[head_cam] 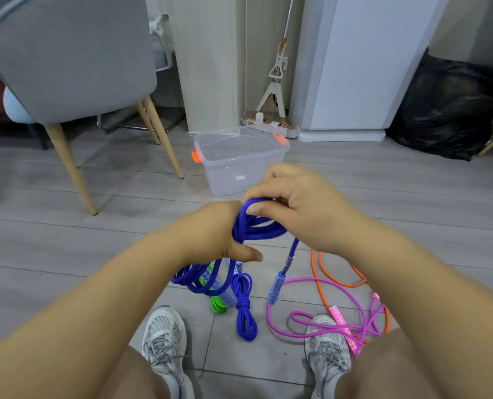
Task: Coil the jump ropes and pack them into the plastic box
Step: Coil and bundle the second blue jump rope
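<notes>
Both hands are on the blue jump rope [258,232]. The left hand [215,234] has its grip clamped round the coils, and the right hand [302,203] pinches the top loop. The open plastic box [239,168] waits on the floor [52,226] just beyond.

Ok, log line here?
coiling blue rope | left hand grips coil | right hand pinches loop | plastic box open | pink rope, orange rope loose on floor

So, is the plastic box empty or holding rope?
Empty: the plastic box is see-through and no coloured rope shows inside it.
</notes>
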Demonstrator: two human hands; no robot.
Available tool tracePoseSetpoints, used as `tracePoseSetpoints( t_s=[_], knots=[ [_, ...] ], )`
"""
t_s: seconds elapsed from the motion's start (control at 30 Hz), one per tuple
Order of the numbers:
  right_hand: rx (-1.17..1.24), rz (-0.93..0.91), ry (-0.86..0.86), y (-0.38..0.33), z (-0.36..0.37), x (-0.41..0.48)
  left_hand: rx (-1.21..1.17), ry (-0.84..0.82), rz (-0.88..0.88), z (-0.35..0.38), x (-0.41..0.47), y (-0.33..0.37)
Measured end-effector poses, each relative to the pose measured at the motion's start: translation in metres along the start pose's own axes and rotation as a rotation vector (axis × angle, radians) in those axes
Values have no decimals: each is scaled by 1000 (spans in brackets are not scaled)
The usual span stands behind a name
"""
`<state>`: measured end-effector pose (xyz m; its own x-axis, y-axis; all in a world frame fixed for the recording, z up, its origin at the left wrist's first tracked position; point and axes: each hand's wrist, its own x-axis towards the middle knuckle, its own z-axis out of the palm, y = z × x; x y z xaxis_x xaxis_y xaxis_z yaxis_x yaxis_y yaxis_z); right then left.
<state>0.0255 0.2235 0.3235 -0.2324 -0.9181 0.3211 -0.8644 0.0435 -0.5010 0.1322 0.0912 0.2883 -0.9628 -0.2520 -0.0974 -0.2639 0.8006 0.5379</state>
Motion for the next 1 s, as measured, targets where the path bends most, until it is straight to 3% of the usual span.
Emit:
tracePoseSetpoints(
  t_s=[0.1, 0.23, 0.4, 0.53, 0.63, 0.77, 1.0],
  knots=[
    [-16, 11, 66, 5, -2, 9, 87, -7, 25, 6, 1, 7],
    [146, 188, 162, 21, -6, 16, 27, 5, 36, 4, -1, 9],
    [383, 384, -16, 30, -5, 19, -194, 46, 100, 1, -8, 17],
    [199, 433, -156, 35, 3, 13, -461, 197, 114, -4, -7, 19],
    [458, 471, -162, 26, 17, 10, -558, 375, 98, -9, -3, 16],
    [372, 389, -255, 19, 23, 4, -476, 533, -20, -14, -2, 8],
    [254, 361, -297, -8, 17, -6, -333, 624, -164, -12, 2, -1]
  ],
)
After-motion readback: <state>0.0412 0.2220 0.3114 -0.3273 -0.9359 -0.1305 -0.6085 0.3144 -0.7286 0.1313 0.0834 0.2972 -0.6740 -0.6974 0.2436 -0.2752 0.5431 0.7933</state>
